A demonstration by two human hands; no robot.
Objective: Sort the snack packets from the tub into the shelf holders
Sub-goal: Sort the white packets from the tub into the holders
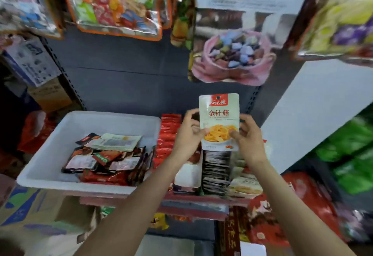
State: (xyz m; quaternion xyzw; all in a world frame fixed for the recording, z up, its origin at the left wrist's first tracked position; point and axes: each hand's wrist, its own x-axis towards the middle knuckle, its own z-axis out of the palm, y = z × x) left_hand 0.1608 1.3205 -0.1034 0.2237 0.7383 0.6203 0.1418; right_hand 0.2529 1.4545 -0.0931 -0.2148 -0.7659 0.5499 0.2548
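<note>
A pale packet with a red top label and a picture of yellow strips point(219, 114) is held upright above the shelf holders. My left hand point(188, 134) pinches its left edge and my right hand point(249, 138) pinches its right edge. Directly below stand the shelf holders point(188, 175) with rows of dark packets point(216, 171) and pale packets point(245, 185) set on edge. To the left, the white tub point(52, 146) holds a loose pile of red, dark and pale snack packets point(109, 157).
Red packets point(167, 134) stand in a row between the tub and the holders. Big bags of sweets hang overhead point(117, 3). A white panel point(314, 114) rises on the right, green bags point(355, 155) beyond it. Cardboard boxes point(30, 211) sit below the tub.
</note>
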